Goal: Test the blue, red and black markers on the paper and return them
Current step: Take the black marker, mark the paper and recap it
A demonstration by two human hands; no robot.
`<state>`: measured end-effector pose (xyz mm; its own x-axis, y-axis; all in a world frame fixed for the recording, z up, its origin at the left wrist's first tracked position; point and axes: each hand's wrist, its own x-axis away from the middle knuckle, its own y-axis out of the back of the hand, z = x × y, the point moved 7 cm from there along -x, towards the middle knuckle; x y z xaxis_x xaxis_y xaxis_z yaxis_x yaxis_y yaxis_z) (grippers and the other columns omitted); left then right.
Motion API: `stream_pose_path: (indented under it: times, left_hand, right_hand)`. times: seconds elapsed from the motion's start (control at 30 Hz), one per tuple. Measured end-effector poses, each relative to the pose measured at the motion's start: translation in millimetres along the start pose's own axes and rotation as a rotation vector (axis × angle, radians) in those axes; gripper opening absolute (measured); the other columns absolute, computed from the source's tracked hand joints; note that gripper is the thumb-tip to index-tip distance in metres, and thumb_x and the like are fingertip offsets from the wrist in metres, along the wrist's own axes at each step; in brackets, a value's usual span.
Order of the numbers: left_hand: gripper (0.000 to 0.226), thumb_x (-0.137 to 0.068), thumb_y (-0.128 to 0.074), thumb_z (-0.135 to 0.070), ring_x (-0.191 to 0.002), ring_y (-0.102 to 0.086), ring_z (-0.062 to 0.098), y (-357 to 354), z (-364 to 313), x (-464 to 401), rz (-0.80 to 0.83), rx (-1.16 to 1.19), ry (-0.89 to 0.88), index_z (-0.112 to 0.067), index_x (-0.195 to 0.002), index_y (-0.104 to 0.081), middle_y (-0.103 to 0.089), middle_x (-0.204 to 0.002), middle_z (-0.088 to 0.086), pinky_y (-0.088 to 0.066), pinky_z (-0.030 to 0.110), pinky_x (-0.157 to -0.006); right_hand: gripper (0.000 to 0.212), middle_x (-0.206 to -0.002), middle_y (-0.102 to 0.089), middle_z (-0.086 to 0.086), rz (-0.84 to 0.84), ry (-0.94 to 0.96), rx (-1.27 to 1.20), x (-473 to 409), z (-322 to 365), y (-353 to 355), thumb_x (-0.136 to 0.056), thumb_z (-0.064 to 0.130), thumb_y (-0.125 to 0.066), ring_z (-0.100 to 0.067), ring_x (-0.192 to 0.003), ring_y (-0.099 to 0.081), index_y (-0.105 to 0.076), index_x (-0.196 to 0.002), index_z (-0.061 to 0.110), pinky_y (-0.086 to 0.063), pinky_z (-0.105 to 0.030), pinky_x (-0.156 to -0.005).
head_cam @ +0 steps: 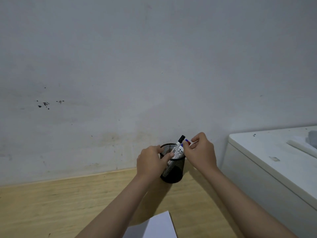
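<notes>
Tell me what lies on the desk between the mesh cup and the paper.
Nothing rests on it: in the head view, bare wooden desk separates the cup from the paper; only the forearms cross above it.

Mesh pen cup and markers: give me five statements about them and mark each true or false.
1. The left hand holds the black mesh pen cup by its rim and side. True.
2. The black-capped marker lies flat on the wooden desk. False: it stands tilted in the cup.
3. The right hand has its fingers at the blue marker and red marker caps. True.
4. The white paper lies behind the cup, against the wall. False: it lies nearer the person, at the bottom edge.
5. The cup has tipped over. False: it stands upright.
</notes>
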<state>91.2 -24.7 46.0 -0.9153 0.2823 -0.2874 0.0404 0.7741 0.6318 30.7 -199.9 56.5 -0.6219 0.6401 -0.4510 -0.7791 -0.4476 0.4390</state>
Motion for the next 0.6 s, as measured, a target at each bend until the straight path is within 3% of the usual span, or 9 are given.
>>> stream_pose_path:
  times: [0.1, 0.2, 0.43, 0.6]
  left_hand:
    - [0.043, -0.076, -0.068, -0.046, -0.113, -0.061, 0.025, -2, 1, 1, -0.014, -0.011, -0.004, -0.008, -0.096, -0.070, -0.066, -0.124, 0.006, -0.049, 0.038, -0.091]
    - [0.046, -0.077, -0.066, -0.047, -0.117, -0.059, 0.025, -1, 0, 1, -0.030, -0.035, -0.007, -0.009, -0.101, -0.070, -0.061, -0.131, 0.004, -0.047, 0.039, -0.093]
    - [0.050, -0.077, -0.065, -0.051, -0.115, -0.060, 0.023, -2, 1, 0, -0.037, -0.053, -0.016, -0.012, -0.108, -0.068, -0.059, -0.133, 0.001, -0.046, 0.041, -0.094]
    - [0.049, -0.077, -0.063, -0.052, -0.115, -0.060, 0.024, 0, 0, 0, -0.065, -0.072, -0.031, -0.013, -0.107, -0.068, -0.064, -0.127, 0.001, -0.045, 0.041, -0.095]
  right_hand:
    - [0.034, -0.094, -0.061, -0.007, 0.007, 0.012, 0.091, -9, 1, -3, -0.080, 0.034, -0.066, -0.021, -0.089, -0.055, -0.057, -0.104, 0.012, -0.041, -0.031, -0.068]
    - [0.041, -0.108, -0.058, -0.009, 0.077, -0.001, 0.224, -19, 2, -12, -0.079, 0.044, -0.063, -0.027, -0.104, -0.056, -0.062, -0.109, 0.014, -0.048, -0.039, -0.083]
    - [0.029, -0.104, -0.056, -0.009, 0.131, 0.096, 0.414, -21, 15, -21, -0.080, 0.045, -0.060, -0.032, -0.107, -0.051, -0.068, -0.092, 0.019, -0.040, -0.039, -0.086]
    - [0.016, -0.099, -0.050, 0.002, 0.049, 0.148, 0.274, -19, 32, -16, -0.075, 0.039, -0.065, -0.023, -0.106, -0.045, -0.068, -0.084, 0.026, -0.028, -0.036, -0.089]
